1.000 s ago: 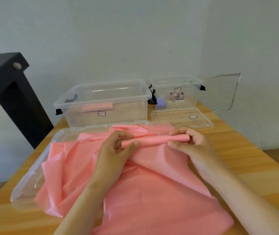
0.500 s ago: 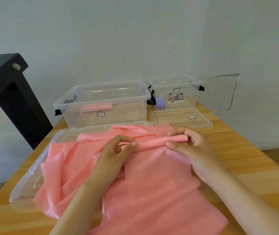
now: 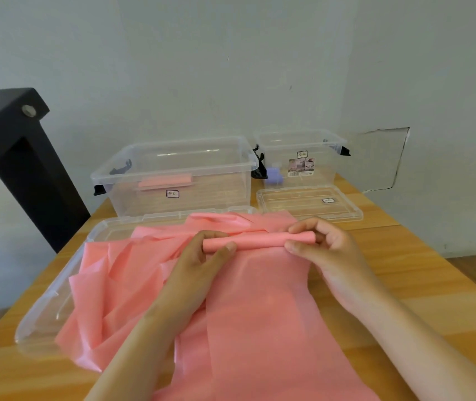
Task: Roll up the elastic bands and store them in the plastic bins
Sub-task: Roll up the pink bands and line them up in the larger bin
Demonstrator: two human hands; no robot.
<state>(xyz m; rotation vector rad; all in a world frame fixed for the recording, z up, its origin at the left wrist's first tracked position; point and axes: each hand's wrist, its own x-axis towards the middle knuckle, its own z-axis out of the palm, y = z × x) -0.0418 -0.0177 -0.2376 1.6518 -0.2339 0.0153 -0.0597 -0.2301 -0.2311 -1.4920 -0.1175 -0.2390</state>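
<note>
A wide pink elastic band [image 3: 254, 308] lies spread over the wooden table, its far end wound into a tight roll [image 3: 257, 240]. My left hand [image 3: 202, 256] pinches the roll's left end between thumb and fingers. My right hand [image 3: 320, 244] grips the right end the same way. More loose pink band [image 3: 121, 279] is heaped to the left. Behind stands a large clear bin [image 3: 173, 175] with one rolled pink band [image 3: 164, 180] inside. A smaller clear bin [image 3: 300, 157] at the back right holds a purple roll [image 3: 272, 172].
A large clear lid [image 3: 46, 308] lies under the pink heap at the left. A small clear lid [image 3: 309, 202] sits in front of the small bin. A black frame [image 3: 14, 146] rises at the left table edge. The wall stands close behind the bins.
The roll has turned and grown slightly thicker between both hands. The flat stretch of band in front of me has pulled straighter and narrower.
</note>
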